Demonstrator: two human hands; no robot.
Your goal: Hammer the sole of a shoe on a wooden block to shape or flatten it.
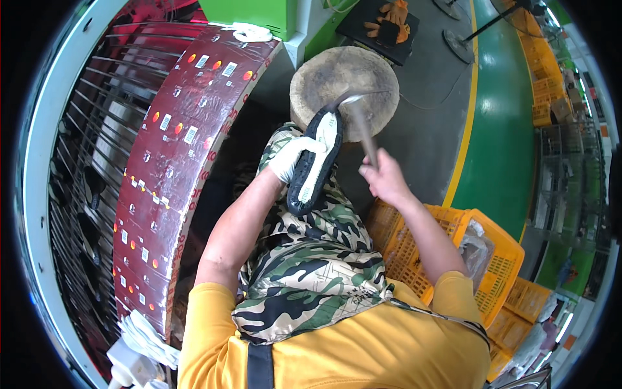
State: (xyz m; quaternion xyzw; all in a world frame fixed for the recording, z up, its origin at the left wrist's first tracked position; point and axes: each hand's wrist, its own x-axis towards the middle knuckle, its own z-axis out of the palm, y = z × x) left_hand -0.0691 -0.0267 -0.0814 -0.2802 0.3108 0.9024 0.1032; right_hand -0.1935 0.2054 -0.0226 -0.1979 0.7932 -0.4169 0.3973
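**Hammer poised beside an upturned black shoe**

The work in hand looks like hammering down the shoe's edge, with its pale underside facing up. The shoe slants over the camouflage apron, its far end overlapping, in view, the near-left edge of the round stump; whether they touch, I cannot tell.

The gloved left hand grips the shoe's left side, thumb laid across the underside; its other fingers are mostly hidden. The bare right hand has its fingers curled around the handle's near end, and the hammer's head (blurred, so probably swinging) shows over the stump, just right of the shoe's far end.

The next move seems to call for a firm left hold and a controlled strike on the dark rim, clear of the thumb.
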